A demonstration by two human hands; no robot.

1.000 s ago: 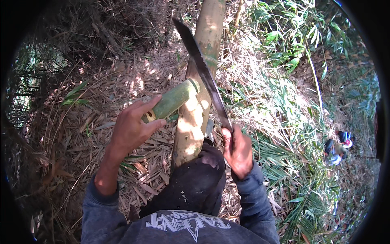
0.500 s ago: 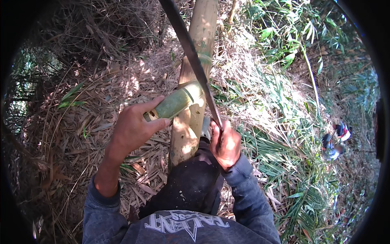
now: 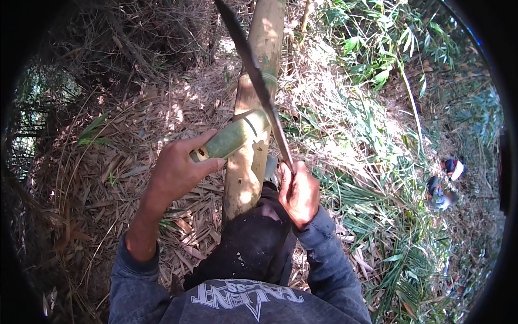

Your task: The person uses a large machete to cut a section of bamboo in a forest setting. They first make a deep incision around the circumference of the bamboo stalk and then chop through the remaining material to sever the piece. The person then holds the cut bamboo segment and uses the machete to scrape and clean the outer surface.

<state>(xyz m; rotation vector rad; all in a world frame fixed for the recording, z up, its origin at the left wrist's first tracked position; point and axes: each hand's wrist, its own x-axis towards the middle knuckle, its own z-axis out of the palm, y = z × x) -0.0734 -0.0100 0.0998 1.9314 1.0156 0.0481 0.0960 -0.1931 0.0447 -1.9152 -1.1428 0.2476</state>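
My left hand (image 3: 183,166) grips a short green bamboo section (image 3: 229,140) by its near end, thumb on one side and fingers on the other. The section lies tilted across a thick, pale bamboo pole (image 3: 249,162), its far end up and to the right. My right hand (image 3: 300,194) is closed round the handle end of a long dark machete (image 3: 258,81). The blade slants up and to the left, over the pole and past the far end of the section. Whether its edge touches the section I cannot tell. My right fingers hide the handle.
Dry bamboo leaves (image 3: 129,178) cover the ground on the left, with tangled dry branches (image 3: 140,32) behind. Cut green fronds (image 3: 404,270) and a thin stalk (image 3: 411,102) lie to the right. Farther right, small people (image 3: 442,186) are visible. My dark-trousered leg (image 3: 253,243) is against the pole's near end.
The machete and the pole appear shifted slightly within the view. Both hands keep their grips, and the bamboo section stays across the pole.
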